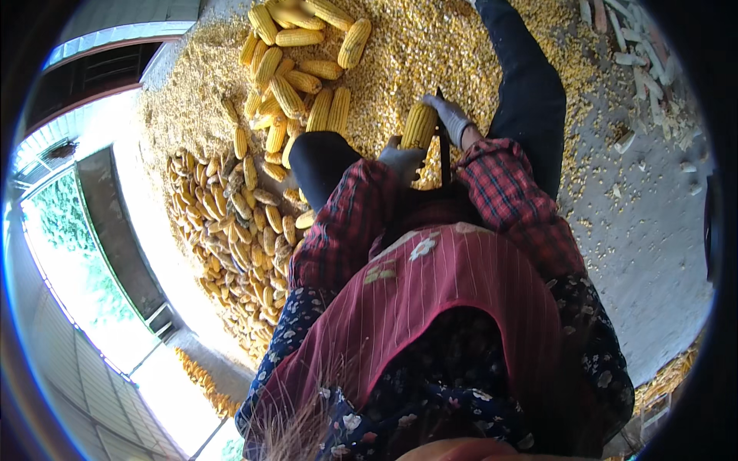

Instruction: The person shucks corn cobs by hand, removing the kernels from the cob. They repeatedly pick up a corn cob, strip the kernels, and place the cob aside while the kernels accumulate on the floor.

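Observation:
An ear of yellow corn (419, 125) is held between my two gloved hands, over a layer of loose kernels (426, 52). My left hand (402, 160), in a grey glove, grips its lower end. At its upper end, my right hand (451, 118) has the fingers curled around the tip. A narrow dark bar with a pointed top (444, 151) stands upright beside the ear, by my right hand; its lower part is hidden by my clothing. More husked ears (286, 97) lie heaped on the kernels, beyond my left knee.
A large pile of corn ears (230, 230) spreads at the left. Bare cobs (648, 57) lie at the upper right on the concrete floor (640, 230), with scattered kernels nearby. My legs (527, 98) in dark trousers flank the work area.

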Available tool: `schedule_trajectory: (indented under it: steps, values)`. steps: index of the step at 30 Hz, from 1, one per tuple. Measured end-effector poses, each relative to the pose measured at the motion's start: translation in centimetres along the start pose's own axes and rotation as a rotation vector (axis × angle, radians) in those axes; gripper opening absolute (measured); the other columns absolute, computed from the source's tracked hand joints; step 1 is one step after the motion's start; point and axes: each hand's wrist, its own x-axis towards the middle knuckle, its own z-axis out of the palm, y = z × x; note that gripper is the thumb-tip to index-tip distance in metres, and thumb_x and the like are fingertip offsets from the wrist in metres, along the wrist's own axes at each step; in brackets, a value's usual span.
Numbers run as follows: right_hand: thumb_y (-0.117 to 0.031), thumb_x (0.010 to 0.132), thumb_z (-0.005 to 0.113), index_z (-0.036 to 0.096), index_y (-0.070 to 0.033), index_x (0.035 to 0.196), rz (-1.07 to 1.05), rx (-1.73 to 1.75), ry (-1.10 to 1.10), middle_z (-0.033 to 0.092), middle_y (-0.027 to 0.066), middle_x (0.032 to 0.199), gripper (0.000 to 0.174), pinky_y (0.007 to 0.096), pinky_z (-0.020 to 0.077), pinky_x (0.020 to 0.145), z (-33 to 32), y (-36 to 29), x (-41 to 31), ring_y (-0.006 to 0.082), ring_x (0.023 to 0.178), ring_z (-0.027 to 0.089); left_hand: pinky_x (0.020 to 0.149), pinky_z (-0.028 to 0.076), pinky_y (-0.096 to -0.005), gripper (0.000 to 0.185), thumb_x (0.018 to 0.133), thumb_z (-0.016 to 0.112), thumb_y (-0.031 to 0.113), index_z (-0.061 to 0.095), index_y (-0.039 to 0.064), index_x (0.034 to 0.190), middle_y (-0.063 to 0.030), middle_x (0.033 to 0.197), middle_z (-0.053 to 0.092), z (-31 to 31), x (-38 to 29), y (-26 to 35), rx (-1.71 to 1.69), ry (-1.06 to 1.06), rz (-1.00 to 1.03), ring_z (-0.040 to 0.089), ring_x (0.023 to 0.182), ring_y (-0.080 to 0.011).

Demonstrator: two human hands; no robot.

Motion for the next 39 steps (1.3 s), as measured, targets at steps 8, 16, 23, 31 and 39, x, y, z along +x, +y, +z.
schedule_trajectory:
  steps: [8, 16, 23, 31, 39]
  values:
    - [-0.048, 0.069, 0.056, 0.058, -0.005, 0.089, 0.02, -0.177, 0.059, 0.057, 0.0082, 0.084, 0.048, 0.0302, 0.0418, 0.064, 0.1, 1.6, 3.5, 0.019, 0.073, 0.053, 0.043, 0.045, -0.03, 0.05, 0.054, 0.069, 0.018, 0.048, -0.001, 0.096, -0.0105, 0.073, 0.056, -1.7, 4.0, -2.1, 0.638, 0.104, 0.089, 0.053, 0.051, -0.0178]
    - [-0.048, 0.068, 0.052, 0.06, -0.002, 0.083, -0.036, -0.31, 0.149, 0.059, 0.0148, 0.08, 0.049, 0.0333, 0.0411, 0.068, -0.3, 2.0, 4.6, 0.0245, 0.076, 0.055, 0.075, 0.045, -0.0316, 0.07, 0.047, 0.073, 0.038, 0.05, 0.001, 0.101, -0.0157, 0.091, 0.058, 0.1, 1.4, 1.3, 0.997, 0.18, 0.11, 0.057, 0.084, -0.0254]
    - [-0.041, 0.067, 0.048, 0.06, 0.003, 0.074, -0.124, -0.495, 0.283, 0.059, 0.0199, 0.068, 0.046, 0.0373, 0.0437, 0.062, -0.6, 2.6, 5.5, 0.0334, 0.071, 0.058, 0.071, 0.046, -0.0326, 0.068, 0.048, 0.072, 0.035, 0.048, -0.001, 0.101, -0.017, 0.088, 0.058, -0.6, 1.6, 1.2, 1.033, 0.089, 0.124, 0.058, 0.08, -0.0266]
    - [-0.036, 0.066, 0.057, 0.059, 0.001, 0.072, -0.193, -0.248, 0.172, 0.057, 0.0112, 0.062, 0.038, 0.0327, 0.0409, 0.054, -0.7, 2.6, 5.2, 0.0215, 0.059, 0.055, 0.058, 0.047, -0.0271, 0.056, 0.053, 0.072, 0.019, 0.049, 0.0, 0.1, -0.0092, 0.077, 0.059, -3.5, 3.9, -1.8, 0.665, -0.094, 0.282, 0.057, 0.064, -0.0156]
    - [-0.038, 0.066, 0.063, 0.058, -0.001, 0.071, -0.046, 0.028, 0.097, 0.054, 0.0034, 0.062, 0.038, 0.0296, 0.0382, 0.05, -0.4, 2.4, 4.9, 0.0133, 0.056, 0.049, 0.051, 0.046, -0.0248, 0.054, 0.053, 0.074, 0.018, 0.052, 0.002, 0.099, -0.006, 0.074, 0.059, -3.5, 2.2, -1.6, 0.537, -0.077, 0.302, 0.055, 0.057, -0.0124]
